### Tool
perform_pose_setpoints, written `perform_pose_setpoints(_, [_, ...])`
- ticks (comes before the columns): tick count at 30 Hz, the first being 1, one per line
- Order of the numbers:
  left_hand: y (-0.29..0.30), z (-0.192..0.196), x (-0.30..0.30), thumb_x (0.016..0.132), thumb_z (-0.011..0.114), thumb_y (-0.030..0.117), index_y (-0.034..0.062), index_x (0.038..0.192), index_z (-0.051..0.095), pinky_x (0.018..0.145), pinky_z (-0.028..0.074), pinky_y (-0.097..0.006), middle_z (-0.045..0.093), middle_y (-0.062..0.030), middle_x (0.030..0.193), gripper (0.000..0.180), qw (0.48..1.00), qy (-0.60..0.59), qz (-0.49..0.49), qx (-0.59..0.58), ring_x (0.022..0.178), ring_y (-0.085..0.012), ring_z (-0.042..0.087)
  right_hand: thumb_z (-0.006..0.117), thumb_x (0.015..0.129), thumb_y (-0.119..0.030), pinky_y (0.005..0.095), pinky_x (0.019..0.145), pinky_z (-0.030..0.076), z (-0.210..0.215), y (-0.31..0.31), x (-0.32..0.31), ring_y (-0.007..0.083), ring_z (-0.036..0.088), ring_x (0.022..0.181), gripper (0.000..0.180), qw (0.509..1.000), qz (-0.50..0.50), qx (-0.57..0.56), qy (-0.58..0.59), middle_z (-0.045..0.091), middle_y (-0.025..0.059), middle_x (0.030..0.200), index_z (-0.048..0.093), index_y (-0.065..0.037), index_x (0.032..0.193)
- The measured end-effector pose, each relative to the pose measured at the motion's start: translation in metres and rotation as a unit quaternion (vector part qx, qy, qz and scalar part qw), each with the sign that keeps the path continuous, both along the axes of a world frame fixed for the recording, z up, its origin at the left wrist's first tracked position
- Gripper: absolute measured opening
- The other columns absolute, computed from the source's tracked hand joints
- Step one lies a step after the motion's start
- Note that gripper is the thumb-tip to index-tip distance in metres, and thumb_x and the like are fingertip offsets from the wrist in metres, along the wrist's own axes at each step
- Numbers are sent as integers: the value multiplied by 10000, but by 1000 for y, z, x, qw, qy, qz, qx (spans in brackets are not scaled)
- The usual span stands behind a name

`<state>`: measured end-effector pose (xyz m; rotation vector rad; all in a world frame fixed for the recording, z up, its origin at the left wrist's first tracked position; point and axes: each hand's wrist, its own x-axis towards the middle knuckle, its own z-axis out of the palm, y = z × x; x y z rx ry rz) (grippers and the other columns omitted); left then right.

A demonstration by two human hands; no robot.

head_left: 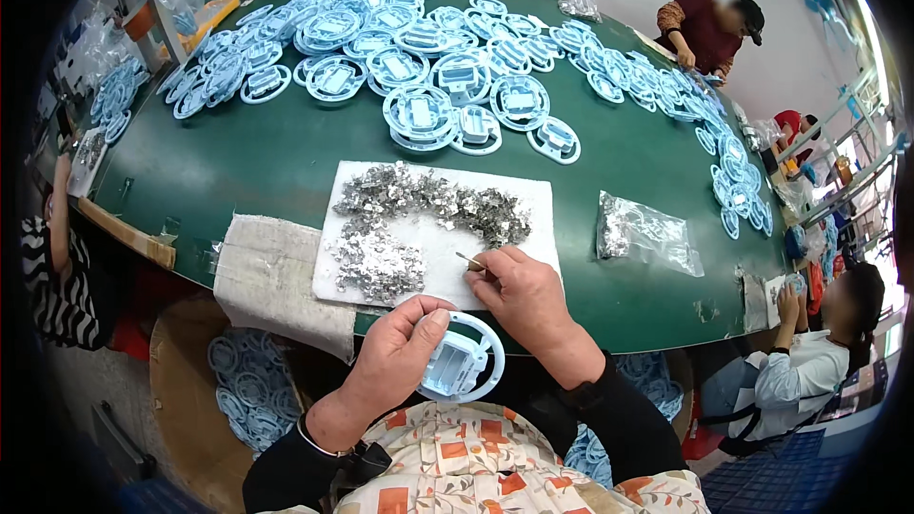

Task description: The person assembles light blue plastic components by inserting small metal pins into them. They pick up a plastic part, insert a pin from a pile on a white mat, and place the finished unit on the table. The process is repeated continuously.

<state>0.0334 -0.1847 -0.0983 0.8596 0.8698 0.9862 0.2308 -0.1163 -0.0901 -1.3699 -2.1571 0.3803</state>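
Observation:
My left hand [392, 350] is closed on a light blue plastic wheel-shaped part [453, 367], held just off the table's near edge. It has a round rim and a hollow rectangular box in its middle, facing up. Over the white foam pad [447, 278], my right hand [526, 297] pinches a thin tool [467, 260]; its slim tip points left and its exact kind is unclear. Small shiny metal pieces [379, 262] lie in heaps along the pad's left side, and darker ones [490, 217] lie along its far side.
Light blue wheel parts [419, 114] are piled across the green table [276, 157]. A folded cloth [276, 266] lies left of the pad, a clear bag of metal pieces [647, 236] right. Cardboard boxes [181, 371] of parts stand below. Other people [709, 29] work around the table.

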Motion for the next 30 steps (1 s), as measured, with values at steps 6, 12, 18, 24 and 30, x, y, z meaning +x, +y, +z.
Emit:
perform_pose_setpoints(6, [16,-2,11,1079,519,193,-7,1188,604,798,490,-207,655,5,1002,243,994,96,-22,52,893,-28,571,760,834,-58,314,570,513,32,-11,16,211,654,635,137,990,48,-71,110,685,83,821,710,-47,962])
perform_pose_setpoints(12, [26,11,22,1065,566,239,25,1142,628,785,463,-208,618,40,976,236,985,136,-64,80,896,-21,524,773,846,-50,263,598,511,50,-24,29,140,645,660,143,983,105,-79,129,683,69,815,716,-21,974])
perform_pose_setpoints(18, [28,10,36,1039,599,283,22,1110,657,676,483,-249,669,-9,832,276,976,160,-27,149,768,-46,561,728,906,-84,225,578,446,35,-33,41,47,543,667,117,948,14,-199,248,657,21,801,699,12,968])
perform_pose_setpoints(24, [31,24,40,1062,549,240,21,1153,631,794,487,-222,655,6,961,251,974,178,-72,121,893,-37,569,670,952,-95,185,616,413,30,-35,54,8,491,715,123,872,2,-287,396,621,-47,850,664,18,1001])
perform_pose_setpoints(30, [38,16,44,1091,458,206,24,1251,576,845,495,-227,651,-11,1065,270,995,76,-21,67,960,-45,585,645,941,-56,207,740,426,22,-49,79,52,529,871,68,858,2,-269,438,617,49,1087,653,9,959])
